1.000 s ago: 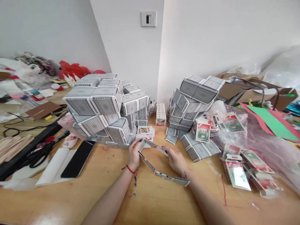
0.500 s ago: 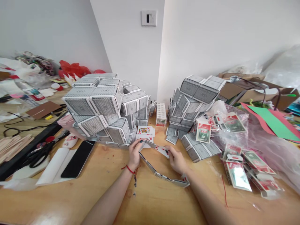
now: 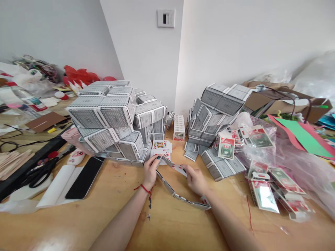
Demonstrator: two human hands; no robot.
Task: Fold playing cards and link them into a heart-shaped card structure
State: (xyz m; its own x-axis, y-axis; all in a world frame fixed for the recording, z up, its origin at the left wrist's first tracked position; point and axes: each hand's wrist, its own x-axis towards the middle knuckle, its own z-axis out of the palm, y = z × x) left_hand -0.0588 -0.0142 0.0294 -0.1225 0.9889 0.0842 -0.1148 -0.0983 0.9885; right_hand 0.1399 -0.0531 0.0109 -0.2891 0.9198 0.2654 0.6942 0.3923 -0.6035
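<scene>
My left hand [image 3: 151, 171], with a red string bracelet at the wrist, pinches the upper left corner of a folded strip of joined playing cards [image 3: 171, 191]. That strip bends away from the fingers and runs down to the right, standing on edge on the table. My right hand [image 3: 195, 179] is closed on a playing card [image 3: 179, 169] at the strip's upper end, its red marks facing up. Just beyond my left hand lie loose playing cards [image 3: 161, 145], face up. Some of my right fingertips are hidden behind the hand.
Blocks built from grey-backed cards [image 3: 115, 111] stand on the left, and another stack [image 3: 217, 108] on the right. A clear box [image 3: 179, 127] sits between them. Nearby are a phone [image 3: 85, 177], scissors [image 3: 43, 170] and open card packets [image 3: 265, 195] on plastic.
My right hand has shifted slightly along the card, and the strip's upper section tilts a little differently. My left hand keeps its grip. The whole view has moved slightly.
</scene>
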